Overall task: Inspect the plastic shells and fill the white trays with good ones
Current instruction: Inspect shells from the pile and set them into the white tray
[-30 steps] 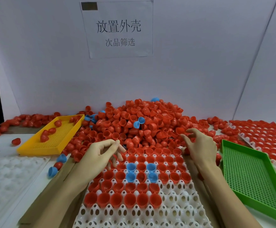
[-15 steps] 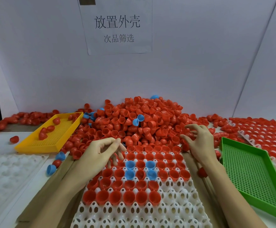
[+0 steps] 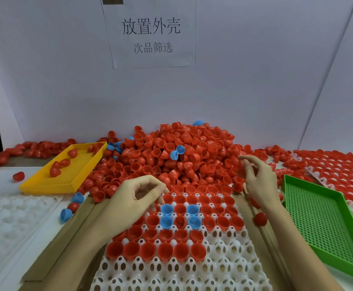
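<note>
Left hand [image 3: 129, 204] fingers [image 3: 161, 193] loosely curled over far-left cells of the white tray [image 3: 192, 267], nothing visibly held; right hand [image 3: 259, 183] fingers [image 3: 247, 164] spread at edge of the red shell pile [image 3: 182, 156], blurred, cannot tell if a shell is pinched. Tray: far rows filled red plus 4 blue shells [image 3: 179, 215], near rows empty. Risks: left fingers knocking seated shells out, right hand spilling pile onto tray so uninspected shells land in cells. Yellow tray [image 3: 45, 185] left, green tray [image 3: 297, 185] right on bench
</note>
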Available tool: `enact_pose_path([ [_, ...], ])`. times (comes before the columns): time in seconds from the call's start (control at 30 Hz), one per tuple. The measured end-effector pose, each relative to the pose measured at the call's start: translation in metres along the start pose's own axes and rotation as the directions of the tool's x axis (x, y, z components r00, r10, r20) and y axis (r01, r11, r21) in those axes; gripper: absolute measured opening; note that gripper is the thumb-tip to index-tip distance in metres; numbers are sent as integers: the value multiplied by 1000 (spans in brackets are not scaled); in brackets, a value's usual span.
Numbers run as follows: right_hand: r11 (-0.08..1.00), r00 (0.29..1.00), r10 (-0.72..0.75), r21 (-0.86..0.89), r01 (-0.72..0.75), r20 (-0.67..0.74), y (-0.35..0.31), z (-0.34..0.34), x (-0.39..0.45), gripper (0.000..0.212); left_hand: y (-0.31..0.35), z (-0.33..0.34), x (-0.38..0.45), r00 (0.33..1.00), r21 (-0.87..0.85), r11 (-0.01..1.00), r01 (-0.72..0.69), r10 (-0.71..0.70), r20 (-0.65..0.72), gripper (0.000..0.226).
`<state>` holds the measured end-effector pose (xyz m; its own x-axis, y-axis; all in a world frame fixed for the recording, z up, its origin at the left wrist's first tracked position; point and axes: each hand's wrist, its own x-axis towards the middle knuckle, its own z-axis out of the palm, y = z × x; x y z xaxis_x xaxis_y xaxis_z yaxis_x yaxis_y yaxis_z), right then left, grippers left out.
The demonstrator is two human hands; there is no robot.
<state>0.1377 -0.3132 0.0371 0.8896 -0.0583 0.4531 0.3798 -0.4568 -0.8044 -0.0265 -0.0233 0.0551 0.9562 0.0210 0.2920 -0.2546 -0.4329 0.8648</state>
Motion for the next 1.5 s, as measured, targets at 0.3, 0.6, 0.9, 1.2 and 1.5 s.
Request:
enact_pose_path([
  [0.3,588,671,-22,552,-591,741,-82,7,-48,33,14,23,-9,984,-5,984,-180,180,15,57],
  [0.6,742,584,-122,464,-483,803,-103,19,-77,37,12,28,-11,905,207,929,-308,353,-237,25],
  [0.9,866,776,-82,430,-255,626,-95,11,-67,12,7,23,-9,909,244,934,-260,322,-265,16],
  [1.2,933,843,-187,360,-9,505,-99,37,-71,21,-13,-1,1,928,382,923,-38,174,-329,11],
  [1.5,868,754,-494,286,405,433,-194,148,-39,32,-33,-26,9,866,390,881,266,-41,-498,4],
])
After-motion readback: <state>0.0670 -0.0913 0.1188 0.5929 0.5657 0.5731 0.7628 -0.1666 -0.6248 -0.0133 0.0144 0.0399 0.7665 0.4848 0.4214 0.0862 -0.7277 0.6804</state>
